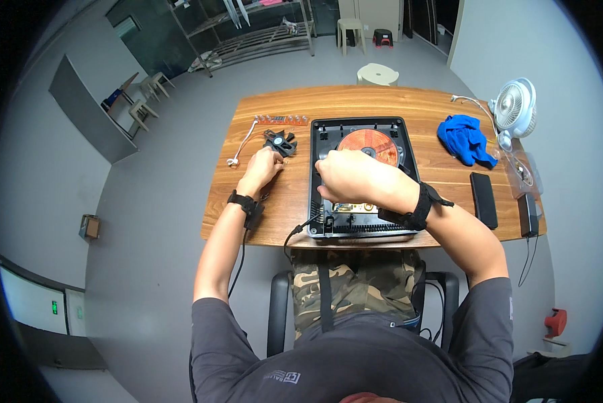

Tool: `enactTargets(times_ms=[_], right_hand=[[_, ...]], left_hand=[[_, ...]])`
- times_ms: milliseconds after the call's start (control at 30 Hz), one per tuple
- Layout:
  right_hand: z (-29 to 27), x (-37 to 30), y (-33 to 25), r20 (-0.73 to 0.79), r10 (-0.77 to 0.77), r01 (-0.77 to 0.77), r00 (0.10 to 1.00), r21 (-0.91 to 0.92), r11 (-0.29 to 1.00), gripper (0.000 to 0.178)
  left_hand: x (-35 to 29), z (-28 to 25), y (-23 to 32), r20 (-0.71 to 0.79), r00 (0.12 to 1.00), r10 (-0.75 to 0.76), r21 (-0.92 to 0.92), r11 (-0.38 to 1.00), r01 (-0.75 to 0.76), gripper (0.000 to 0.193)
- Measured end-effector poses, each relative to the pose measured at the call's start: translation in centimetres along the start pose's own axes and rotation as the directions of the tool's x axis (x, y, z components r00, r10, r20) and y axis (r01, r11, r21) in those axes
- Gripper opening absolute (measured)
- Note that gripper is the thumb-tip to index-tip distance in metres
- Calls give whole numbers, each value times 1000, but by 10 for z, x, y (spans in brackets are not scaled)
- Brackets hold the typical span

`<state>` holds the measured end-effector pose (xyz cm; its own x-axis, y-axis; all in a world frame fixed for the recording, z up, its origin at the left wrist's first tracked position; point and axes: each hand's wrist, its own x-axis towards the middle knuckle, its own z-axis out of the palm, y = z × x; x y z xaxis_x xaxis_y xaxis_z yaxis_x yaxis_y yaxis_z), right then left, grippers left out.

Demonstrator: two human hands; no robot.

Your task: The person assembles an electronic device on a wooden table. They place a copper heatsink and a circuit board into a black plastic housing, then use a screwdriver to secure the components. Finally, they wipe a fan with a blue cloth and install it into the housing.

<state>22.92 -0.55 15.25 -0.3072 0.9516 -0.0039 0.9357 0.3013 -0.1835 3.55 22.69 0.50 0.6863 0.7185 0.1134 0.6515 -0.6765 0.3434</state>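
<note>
Two hands at a wooden table (274, 221), with an open black case (365, 228) between scattered parts.
At left, a lamp strip (281, 121) trails a white wire (245, 141) beyond a small black fan (280, 143); right of the case sit a blue cloth (464, 140), a black slab (483, 200) and a white desk fan (513, 107). The left hand (264, 166) has its fingers bunched narrow at the black fan's near side; whether they pinch it cannot be told. The right hand (345, 176) is curled above the case, partly hiding the copper coil (375, 142); its fingertips and any hold are hidden. A black cord (296, 230) crosses the near edge at the case's left corner; the case lies just inside that edge, with a strip of tabletop between it and the cloth.
</note>
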Motion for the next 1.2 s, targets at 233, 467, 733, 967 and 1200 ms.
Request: enactTargets(times_ms=[233, 467, 733, 967, 1200], right_hand=[[-2, 0, 0, -1, 7, -7, 1000, 2, 1000, 35], [-4, -2, -2, -35, 13, -12, 999, 21, 1000, 29], [1, -3, 0, -117, -9, 17, 993, 61, 998, 20], [3, -1, -5, -23, -6, 6, 1000, -25, 1000, 36], [-4, -13, -8, -87, 5, -6, 996, -4, 1000, 36]], left_hand=[[4, 11, -4, -54, 998, 39, 48, 998, -36, 17], [2, 14, 1, -106, 993, 58, 57, 997, -52, 12], [2, 8, 2, -134, 990, 48, 47, 998, -43, 12], [-18, -40, 18, -89, 996, 26, -297, 954, -51, 15], [-60, -63, 58, 16, 998, 53, -419, 907, -41, 12]])
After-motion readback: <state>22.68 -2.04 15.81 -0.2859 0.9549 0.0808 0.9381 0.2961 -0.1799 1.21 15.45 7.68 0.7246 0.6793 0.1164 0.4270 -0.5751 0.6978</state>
